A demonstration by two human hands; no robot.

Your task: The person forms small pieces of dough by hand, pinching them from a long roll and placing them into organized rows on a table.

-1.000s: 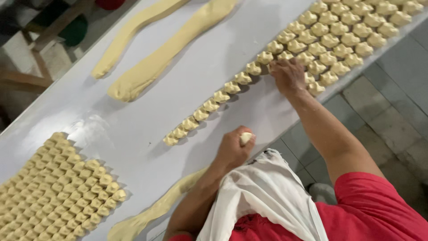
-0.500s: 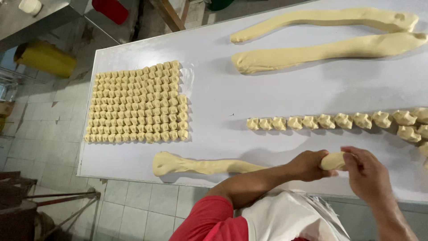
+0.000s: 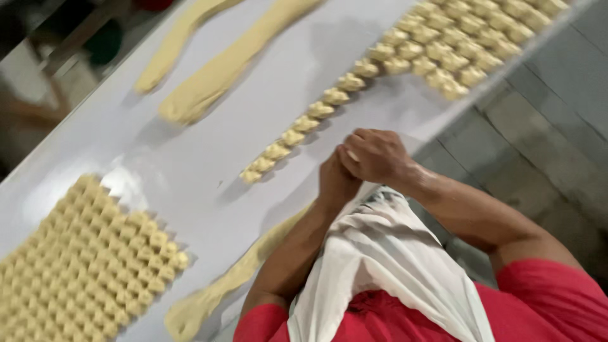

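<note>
A person's right hand (image 3: 375,155) and left hand (image 3: 334,180) close together around a small dough piece (image 3: 350,156), just beside the near end of the diagonal dough row (image 3: 304,125).

both forearms meet ahead of the chest, right hand (image 3: 375,155) cupped over left hand (image 3: 335,180).

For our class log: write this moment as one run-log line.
left hand: meets right | right hand: cupped over left, dough hidden | rope: under left arm | single row: ahead | table
</note>
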